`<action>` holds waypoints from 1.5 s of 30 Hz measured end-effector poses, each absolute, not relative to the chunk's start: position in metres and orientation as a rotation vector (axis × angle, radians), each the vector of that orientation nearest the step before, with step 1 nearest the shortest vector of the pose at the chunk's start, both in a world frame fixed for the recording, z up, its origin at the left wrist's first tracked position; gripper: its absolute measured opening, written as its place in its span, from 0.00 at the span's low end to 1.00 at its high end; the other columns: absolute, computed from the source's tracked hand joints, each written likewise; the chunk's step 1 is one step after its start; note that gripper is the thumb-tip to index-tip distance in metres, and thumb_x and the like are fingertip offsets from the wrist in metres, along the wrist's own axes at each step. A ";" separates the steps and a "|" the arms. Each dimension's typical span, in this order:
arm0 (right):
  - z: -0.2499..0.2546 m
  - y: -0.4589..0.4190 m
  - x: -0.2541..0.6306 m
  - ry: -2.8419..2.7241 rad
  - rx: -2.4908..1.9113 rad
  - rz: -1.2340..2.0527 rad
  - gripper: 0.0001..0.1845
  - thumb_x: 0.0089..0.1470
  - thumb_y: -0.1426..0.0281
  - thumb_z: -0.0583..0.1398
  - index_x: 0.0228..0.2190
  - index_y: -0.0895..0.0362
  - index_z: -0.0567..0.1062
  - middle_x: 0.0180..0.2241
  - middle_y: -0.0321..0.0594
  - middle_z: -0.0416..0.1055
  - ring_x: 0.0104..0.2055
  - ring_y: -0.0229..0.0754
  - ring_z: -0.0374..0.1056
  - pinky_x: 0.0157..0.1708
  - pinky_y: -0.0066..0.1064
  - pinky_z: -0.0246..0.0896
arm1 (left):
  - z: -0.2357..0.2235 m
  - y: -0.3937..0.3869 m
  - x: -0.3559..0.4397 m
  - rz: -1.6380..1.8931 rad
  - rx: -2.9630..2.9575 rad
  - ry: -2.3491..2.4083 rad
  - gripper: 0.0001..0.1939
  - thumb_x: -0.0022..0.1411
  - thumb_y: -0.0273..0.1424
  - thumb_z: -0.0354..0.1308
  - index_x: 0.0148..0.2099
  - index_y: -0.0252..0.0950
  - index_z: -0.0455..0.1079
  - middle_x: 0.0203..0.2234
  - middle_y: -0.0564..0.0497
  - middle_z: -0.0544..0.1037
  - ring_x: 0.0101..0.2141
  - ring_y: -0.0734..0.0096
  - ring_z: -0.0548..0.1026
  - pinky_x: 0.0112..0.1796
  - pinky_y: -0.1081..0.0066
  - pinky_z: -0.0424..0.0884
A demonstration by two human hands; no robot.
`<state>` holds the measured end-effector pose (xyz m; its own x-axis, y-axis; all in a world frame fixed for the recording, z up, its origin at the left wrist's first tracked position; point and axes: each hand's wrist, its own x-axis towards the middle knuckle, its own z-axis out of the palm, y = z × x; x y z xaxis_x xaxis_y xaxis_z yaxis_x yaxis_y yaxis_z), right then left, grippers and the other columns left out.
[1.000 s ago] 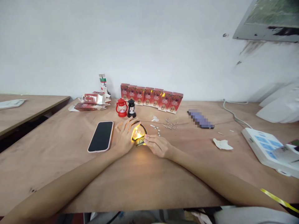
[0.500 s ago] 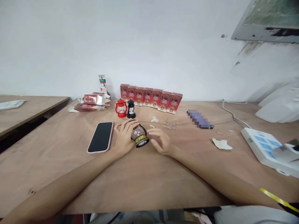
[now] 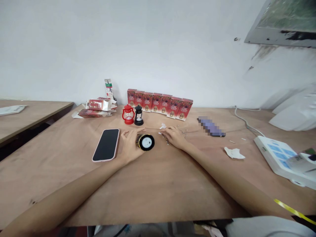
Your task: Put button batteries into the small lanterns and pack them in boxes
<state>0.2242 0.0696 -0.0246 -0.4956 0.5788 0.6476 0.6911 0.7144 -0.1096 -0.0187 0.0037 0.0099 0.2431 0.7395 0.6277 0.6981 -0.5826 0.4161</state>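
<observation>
My left hand [image 3: 130, 144] is wrapped around a small black and gold lantern [image 3: 146, 142], tipped so that its round base with a white centre faces me. Most of the lantern's body is hidden behind the base and my fingers. My right hand [image 3: 174, 136] reaches over the table with its fingers stretched out, palm down, above thin metal wire pieces [image 3: 184, 133] that it partly covers. Close to its fingertips lie small white bits [image 3: 163, 125]. Beyond my left hand stand a red lantern [image 3: 128, 115] and a black lantern [image 3: 138, 116], both upright.
A row of red boxes [image 3: 156, 102] stands by the wall, with opened boxes [image 3: 96, 108] to the left. A phone [image 3: 106, 145] lies left of my left hand. On the right are a purple pixelated object [image 3: 211, 126], torn paper [image 3: 234, 153] and a white power strip [image 3: 278, 154].
The lantern in my left hand has turned so its base faces me more directly. My right hand has moved away from it, forward and slightly right, over the wire pieces.
</observation>
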 end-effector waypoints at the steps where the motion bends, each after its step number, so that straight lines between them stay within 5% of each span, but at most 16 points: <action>1: -0.024 0.068 0.224 -2.242 -0.940 -0.181 0.10 0.60 0.71 0.52 0.38 0.56 0.72 0.36 0.43 0.75 0.39 0.45 0.69 0.40 0.38 0.62 | 0.010 0.004 -0.018 1.289 2.391 1.439 0.23 0.46 0.34 0.61 0.46 0.39 0.61 0.43 0.48 0.76 0.46 0.57 0.71 0.51 0.56 0.53; 8: -0.021 0.062 0.223 -2.209 -0.840 -0.108 0.11 0.61 0.69 0.50 0.38 0.55 0.72 0.36 0.43 0.74 0.39 0.43 0.70 0.40 0.36 0.64 | 0.013 0.003 -0.016 1.265 2.329 1.492 0.19 0.45 0.34 0.63 0.39 0.39 0.61 0.37 0.51 0.76 0.43 0.58 0.70 0.48 0.58 0.58; 45: -0.023 0.060 0.214 -2.276 -0.814 -0.455 0.10 0.60 0.72 0.49 0.38 0.58 0.69 0.29 0.44 0.69 0.33 0.45 0.66 0.33 0.37 0.66 | 0.014 0.004 -0.016 1.187 2.364 1.477 0.19 0.46 0.37 0.62 0.40 0.39 0.61 0.38 0.50 0.77 0.41 0.58 0.73 0.45 0.58 0.59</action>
